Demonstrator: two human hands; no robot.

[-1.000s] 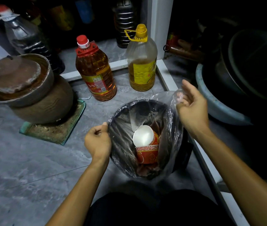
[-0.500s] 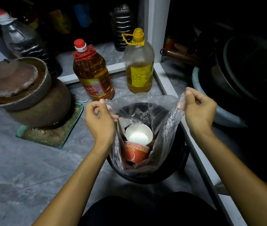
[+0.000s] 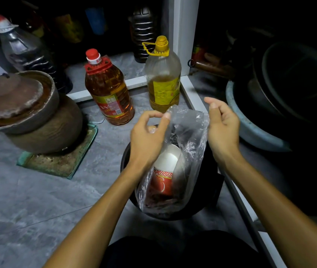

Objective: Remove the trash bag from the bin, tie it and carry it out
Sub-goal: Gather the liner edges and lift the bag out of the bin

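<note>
Left hand [image 3: 148, 138] grip pinches the trash bag [image 3: 184, 151] top above the bin [image 3: 213, 190]; right hand [image 3: 223, 126] grip loose beside it.

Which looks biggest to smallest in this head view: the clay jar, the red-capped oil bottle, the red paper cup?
1. Clay jar.
2. Red-capped oil bottle.
3. Red paper cup, partly hidden inside the bag, so its rank is less sure.

Left hand [image 3: 147, 137] pinches clear plastic trash bag [image 3: 187, 136] rim above round black bin [image 3: 210, 192]; right hand [image 3: 222, 125] half-curled beside bag, grip unclear.
</note>
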